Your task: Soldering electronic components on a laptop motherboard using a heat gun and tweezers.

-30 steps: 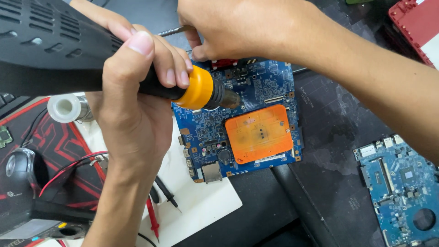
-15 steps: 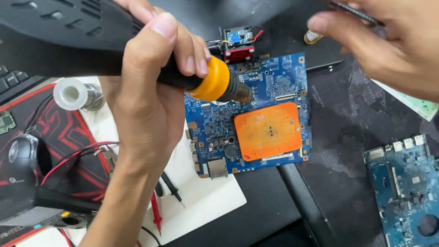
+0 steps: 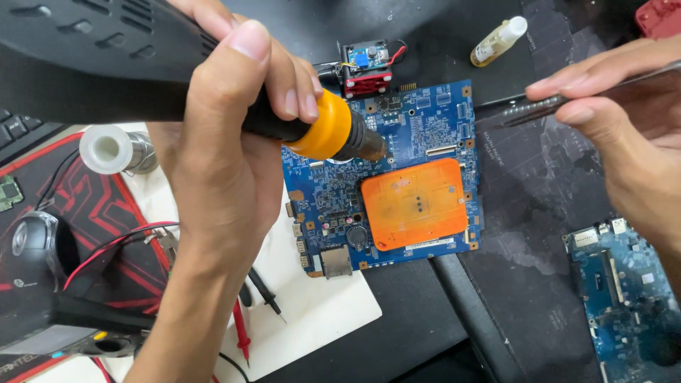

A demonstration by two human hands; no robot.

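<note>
From the head view I see my left hand wrapped around a black hot-air tool, its fingers curled tight over the handle just behind the orange collar. The dark metal nozzle points down and to the right, its tip over the upper left part of the blue circuit board. I cannot tell whether the tip touches the board or hangs just above it.

The board lies flat on the dark tabletop, with an orange square cover on its lower middle. Its left edge overlaps a white mat.

My right hand is off to the right, well apart from the board, fingers pinched narrow on a pair of thin dark tweezers whose tips point left toward the board's right edge.

Just above the board sits a small red and black module with a blue part on top. Farther right of it lies a small bottle of yellowish liquid with a white cap. A second blue circuit board lies at the lower right.

On the left I see a solder spool, red and black probe leads on the white mat, and a black mouse on a red-and-black pad.
</note>
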